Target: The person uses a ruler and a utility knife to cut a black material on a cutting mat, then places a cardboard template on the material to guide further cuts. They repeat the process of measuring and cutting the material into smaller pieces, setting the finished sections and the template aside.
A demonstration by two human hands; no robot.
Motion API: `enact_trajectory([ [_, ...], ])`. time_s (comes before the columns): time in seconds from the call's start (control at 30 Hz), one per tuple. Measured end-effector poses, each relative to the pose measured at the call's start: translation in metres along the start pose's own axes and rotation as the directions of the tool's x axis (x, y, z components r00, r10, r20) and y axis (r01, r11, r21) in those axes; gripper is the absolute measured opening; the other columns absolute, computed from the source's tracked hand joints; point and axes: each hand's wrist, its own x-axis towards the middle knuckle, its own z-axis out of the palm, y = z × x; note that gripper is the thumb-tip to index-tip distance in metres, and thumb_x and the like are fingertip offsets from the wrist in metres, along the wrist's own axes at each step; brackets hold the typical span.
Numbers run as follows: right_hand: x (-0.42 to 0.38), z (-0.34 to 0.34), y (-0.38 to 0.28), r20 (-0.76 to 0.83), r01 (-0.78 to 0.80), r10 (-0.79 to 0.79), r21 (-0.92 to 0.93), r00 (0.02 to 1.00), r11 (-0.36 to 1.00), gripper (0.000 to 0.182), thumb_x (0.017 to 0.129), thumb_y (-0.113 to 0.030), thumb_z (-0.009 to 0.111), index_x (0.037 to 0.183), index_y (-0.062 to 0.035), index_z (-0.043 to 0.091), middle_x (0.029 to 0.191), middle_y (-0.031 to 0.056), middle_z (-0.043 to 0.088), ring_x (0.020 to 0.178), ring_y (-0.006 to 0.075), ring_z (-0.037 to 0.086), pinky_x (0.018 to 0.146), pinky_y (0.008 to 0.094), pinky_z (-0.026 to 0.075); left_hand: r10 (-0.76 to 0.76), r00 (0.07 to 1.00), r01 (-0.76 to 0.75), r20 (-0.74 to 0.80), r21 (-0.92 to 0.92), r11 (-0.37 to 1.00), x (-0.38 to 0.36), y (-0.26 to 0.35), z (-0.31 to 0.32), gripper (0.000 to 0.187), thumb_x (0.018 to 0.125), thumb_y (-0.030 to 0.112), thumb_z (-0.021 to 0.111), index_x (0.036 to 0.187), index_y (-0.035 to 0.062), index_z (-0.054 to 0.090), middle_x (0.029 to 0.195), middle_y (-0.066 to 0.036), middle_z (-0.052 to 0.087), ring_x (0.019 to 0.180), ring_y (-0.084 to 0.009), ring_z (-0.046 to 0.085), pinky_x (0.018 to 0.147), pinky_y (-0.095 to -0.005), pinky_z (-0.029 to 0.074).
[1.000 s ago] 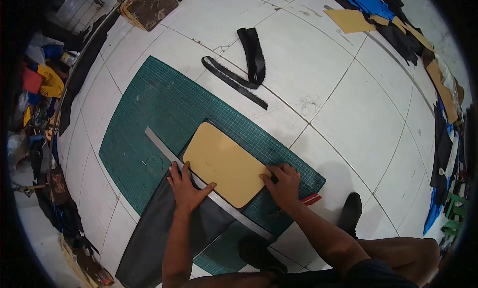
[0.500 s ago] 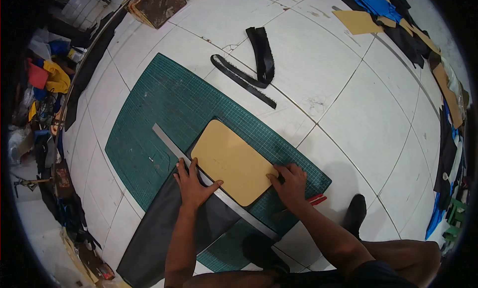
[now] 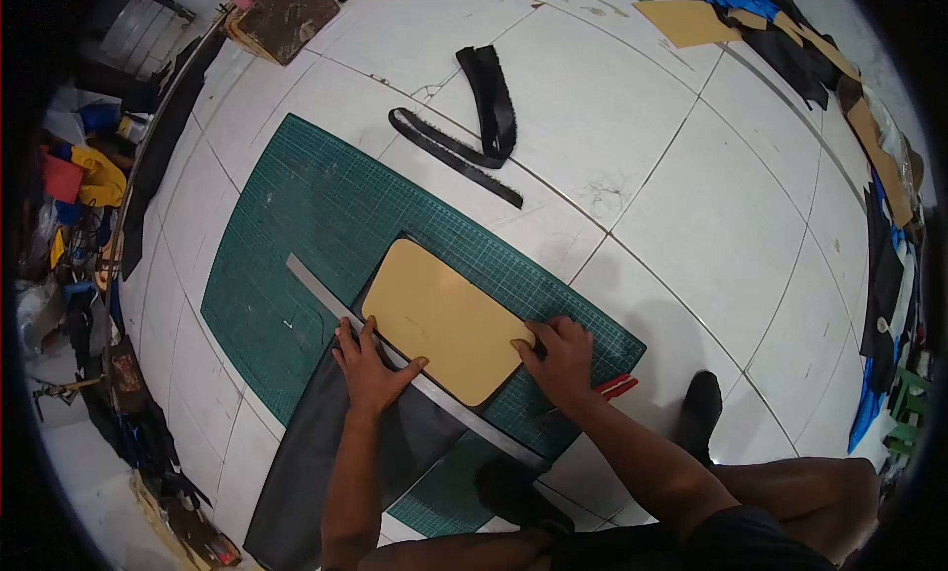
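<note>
A tan rounded-corner board (image 3: pixel 444 319) lies flat over black fabric (image 3: pixel 326 453) on the green cutting mat (image 3: pixel 267 206). A thin dark margin shows around part of the board. Along its near long edge runs a metal ruler (image 3: pixel 484 430), lying across the fabric. My left hand (image 3: pixel 373 376) is spread open, its fingertips at the ruler and the board's near edge. At the board's right end, my right hand (image 3: pixel 559 362) has its thumb and curled fingers closed on the edge. A red-handled tool (image 3: pixel 617 385) sits beside my right wrist, partly hidden.
Black fabric strips (image 3: pixel 494 107) lie on the white tiled floor (image 3: pixel 691 226) beyond the mat. A brown box (image 3: pixel 286 18) stands at the far left. Scraps and a tan sheet (image 3: pixel 686 23) are heaped far right. My shoe (image 3: pixel 701 413) rests right of the mat.
The whole view has shifted slightly, so the mat and board appear farther left. Both hands keep nearly the same places on the board and ruler.
</note>
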Motion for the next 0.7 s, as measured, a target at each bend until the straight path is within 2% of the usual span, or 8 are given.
enact_trajectory([
  [0.53,0.005,-0.007,-0.002,0.049,0.014,-0.014,-0.001,0.999,1.0,0.034,0.08,-0.03,0.083,0.107,-0.0101,0.075,0.095,0.0041,0.061,0.089,0.0221,0.057,0.077,0.0399,0.037,0.036,0.999,-0.036,-0.037,-0.021,0.999,-0.001,-0.011,0.008,0.119,0.059,0.062,0.089,0.151,0.0074,0.036,0.159,-0.033,0.017,0.15,-0.0506,0.016,0.118,-0.0692,0.01],
  [0.63,0.005,-0.005,0.002,0.051,0.042,-0.041,-0.023,0.998,0.999,0.045,0.08,-0.034,0.083,0.114,-0.0065,0.07,0.098,0.0067,0.062,0.091,0.0235,0.057,0.08,0.0405,0.038,0.046,0.998,-0.047,-0.03,-0.015,0.999,0.002,-0.007,0.007,0.119,0.06,0.062,0.089,0.151,0.0069,0.035,0.159,-0.034,0.016,0.149,-0.0515,0.016,0.117,-0.07,0.011],
  [0.7,0.006,-0.006,0.001,0.124,-0.101,0.093,0.064,0.988,0.993,0.054,0.08,-0.037,0.083,0.119,-0.0042,0.065,0.1,0.0086,0.062,0.093,0.0252,0.057,0.081,0.0424,0.039,0.041,0.999,-0.041,-0.021,-0.004,0.999,0.002,-0.006,0.004,0.119,0.06,0.061,0.089,0.151,0.0063,0.035,0.159,-0.034,0.016,0.149,-0.052,0.017,0.117,-0.0704,0.012],
])
